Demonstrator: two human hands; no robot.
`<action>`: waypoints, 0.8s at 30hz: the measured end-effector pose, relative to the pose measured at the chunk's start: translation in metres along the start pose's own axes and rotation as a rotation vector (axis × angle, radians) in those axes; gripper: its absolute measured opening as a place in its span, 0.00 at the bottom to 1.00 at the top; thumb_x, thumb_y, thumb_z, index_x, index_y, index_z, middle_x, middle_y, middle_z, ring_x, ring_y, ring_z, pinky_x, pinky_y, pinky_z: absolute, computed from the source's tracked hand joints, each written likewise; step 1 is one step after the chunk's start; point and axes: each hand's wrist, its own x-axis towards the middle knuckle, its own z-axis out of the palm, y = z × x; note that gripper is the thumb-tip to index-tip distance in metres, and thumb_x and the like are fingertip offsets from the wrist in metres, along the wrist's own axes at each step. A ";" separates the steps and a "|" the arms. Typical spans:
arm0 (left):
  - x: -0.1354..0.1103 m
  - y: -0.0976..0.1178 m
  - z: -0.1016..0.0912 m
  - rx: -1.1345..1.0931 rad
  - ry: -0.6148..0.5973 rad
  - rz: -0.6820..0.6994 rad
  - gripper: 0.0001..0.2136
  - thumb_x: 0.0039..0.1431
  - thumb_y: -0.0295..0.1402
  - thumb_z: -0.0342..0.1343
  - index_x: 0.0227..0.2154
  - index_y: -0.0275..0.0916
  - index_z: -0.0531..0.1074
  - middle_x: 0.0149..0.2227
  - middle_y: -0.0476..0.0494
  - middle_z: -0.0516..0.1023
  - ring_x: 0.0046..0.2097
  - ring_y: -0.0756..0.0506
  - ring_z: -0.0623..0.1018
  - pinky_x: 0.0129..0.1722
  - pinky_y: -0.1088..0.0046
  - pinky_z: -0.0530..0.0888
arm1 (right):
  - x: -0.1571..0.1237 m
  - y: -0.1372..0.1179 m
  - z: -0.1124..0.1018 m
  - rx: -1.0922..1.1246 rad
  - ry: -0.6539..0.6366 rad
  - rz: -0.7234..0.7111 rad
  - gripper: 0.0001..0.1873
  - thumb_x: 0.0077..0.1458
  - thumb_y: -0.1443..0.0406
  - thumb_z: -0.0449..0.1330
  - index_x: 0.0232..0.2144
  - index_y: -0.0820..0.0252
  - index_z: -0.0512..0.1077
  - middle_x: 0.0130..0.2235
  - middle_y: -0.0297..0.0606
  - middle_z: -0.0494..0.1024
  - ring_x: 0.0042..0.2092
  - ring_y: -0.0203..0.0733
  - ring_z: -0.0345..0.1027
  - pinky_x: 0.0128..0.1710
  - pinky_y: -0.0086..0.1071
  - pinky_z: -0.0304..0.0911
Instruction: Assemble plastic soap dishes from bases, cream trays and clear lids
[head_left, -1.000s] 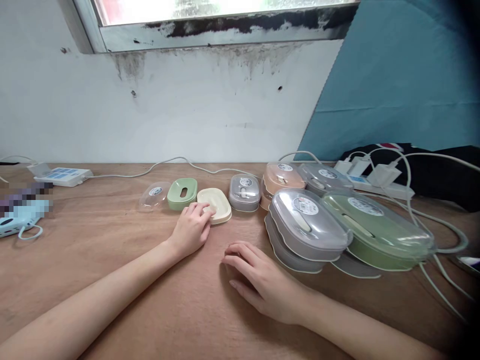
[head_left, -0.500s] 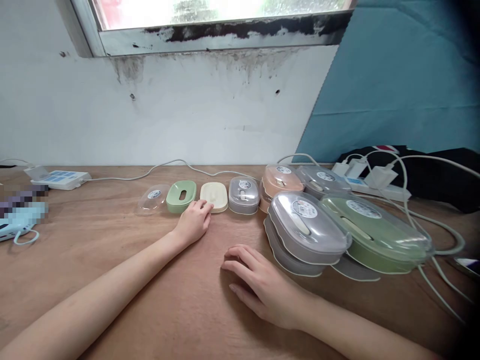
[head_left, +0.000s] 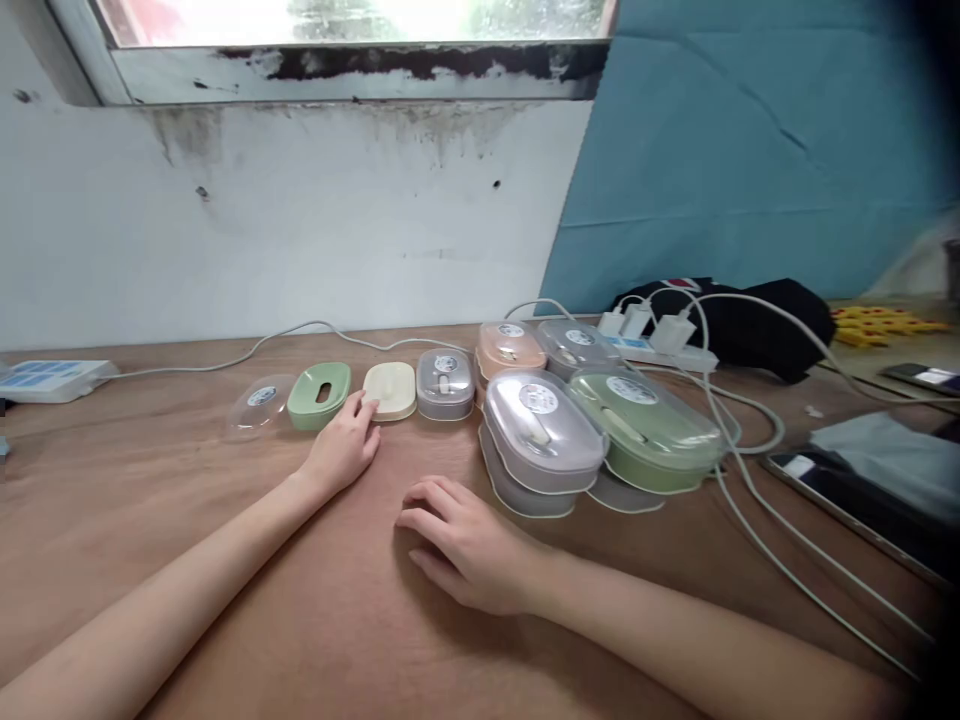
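My left hand [head_left: 344,444] is open, its fingertips at the near left edge of a low cream plastic piece [head_left: 391,388]. Left of that piece sits a green plastic box [head_left: 319,394] with an oval slot in its top. A clear domed lid [head_left: 259,408] with a round label lies beside the green box. To the cream piece's right stands a small grey box [head_left: 445,388] under a clear lid. My right hand [head_left: 466,545] lies on the tabletop, fingers loosely curved and apart, holding nothing. Nearest to it is a large grey lidded box [head_left: 546,440], stacked on another grey one.
A large green lidded box [head_left: 660,430], an orange lidded box [head_left: 510,347] and another grey box [head_left: 577,343] crowd the right side. Behind them is a power strip [head_left: 694,357] with chargers and looping white cables. A phone [head_left: 847,505] lies far right; another power strip [head_left: 56,378] is at left.
The view has turned to the right, so everything appears shifted left and the phone has come into sight. Both hands keep nearly the same places among the boxes.
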 end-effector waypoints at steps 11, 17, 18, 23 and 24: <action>-0.065 0.029 -0.016 -0.038 -0.040 0.141 0.15 0.60 0.34 0.41 0.47 0.36 0.64 0.54 0.36 0.64 0.53 0.39 0.68 0.51 0.60 0.69 | -0.046 -0.012 -0.024 -0.092 -0.117 -0.204 0.23 0.59 0.58 0.48 0.54 0.61 0.59 0.59 0.39 0.60 0.60 0.45 0.48 0.58 0.39 0.47; -0.088 0.044 -0.024 0.016 -0.066 0.237 0.16 0.58 0.34 0.46 0.50 0.44 0.64 0.55 0.44 0.64 0.53 0.41 0.70 0.48 0.65 0.72 | -0.091 0.006 -0.041 -0.349 0.175 -0.355 0.12 0.61 0.65 0.48 0.42 0.58 0.69 0.46 0.32 0.74 0.50 0.39 0.63 0.53 0.34 0.57; -0.088 0.044 -0.025 0.028 -0.066 0.242 0.17 0.58 0.34 0.46 0.50 0.45 0.63 0.55 0.44 0.64 0.53 0.41 0.70 0.47 0.65 0.73 | -0.100 0.010 -0.047 -0.385 0.245 -0.327 0.11 0.60 0.66 0.50 0.43 0.58 0.70 0.47 0.34 0.74 0.52 0.41 0.62 0.55 0.37 0.56; -0.076 0.050 -0.023 0.035 -0.091 0.246 0.19 0.56 0.34 0.48 0.52 0.45 0.61 0.56 0.45 0.64 0.53 0.40 0.70 0.48 0.64 0.72 | -0.127 0.025 -0.077 -0.451 0.463 -0.080 0.15 0.55 0.73 0.51 0.45 0.68 0.68 0.50 0.48 0.70 0.59 0.51 0.53 0.55 0.44 0.56; -0.073 0.054 -0.022 0.023 -0.096 0.234 0.19 0.56 0.34 0.48 0.52 0.44 0.60 0.57 0.44 0.63 0.53 0.40 0.69 0.48 0.64 0.72 | -0.126 0.028 -0.078 -0.435 0.422 -0.070 0.16 0.55 0.73 0.51 0.46 0.69 0.67 0.51 0.49 0.70 0.59 0.51 0.52 0.55 0.43 0.57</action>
